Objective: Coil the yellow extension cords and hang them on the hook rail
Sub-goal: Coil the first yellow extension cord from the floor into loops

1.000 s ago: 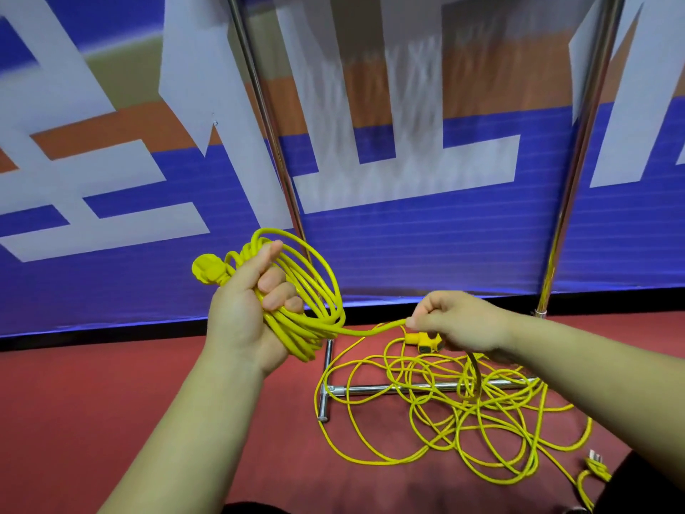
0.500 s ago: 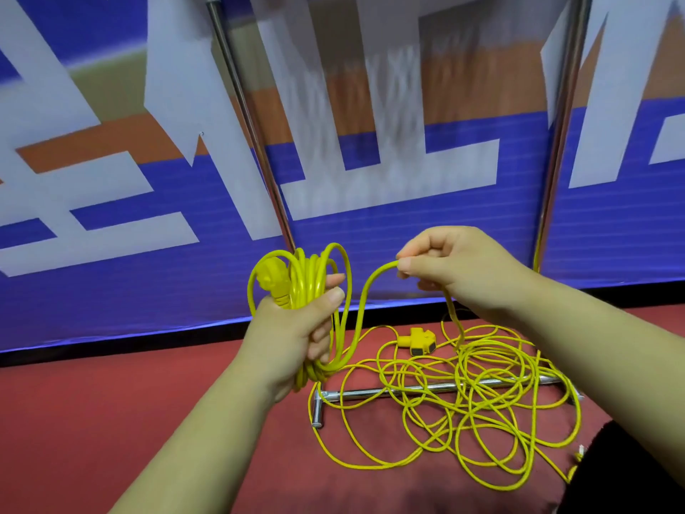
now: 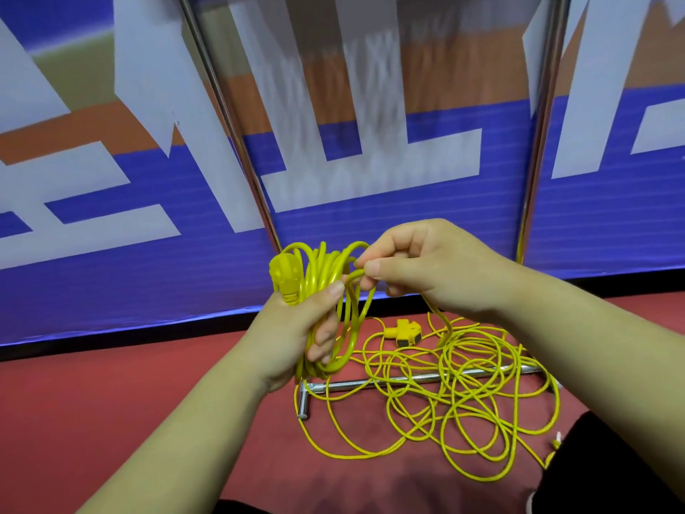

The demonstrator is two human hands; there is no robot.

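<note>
Cord coiling, both hands on the coil

Left hand (image 3: 296, 328) grips the yellow coil (image 3: 326, 291), fingers curled through the loops, thumb pressed on top; yellow plug (image 3: 283, 272) sticks up at the coil's left edge. Right hand (image 3: 422, 265) pinches the cord strand between thumb and forefinger at the coil's top, touching it. Loose cord (image 3: 444, 395) lies tangled on the red floor (image 3: 111, 421) over the metal stand base (image 3: 370, 383), socket block (image 3: 406, 332) just behind. Blue banner (image 3: 407, 235) behind.
</note>
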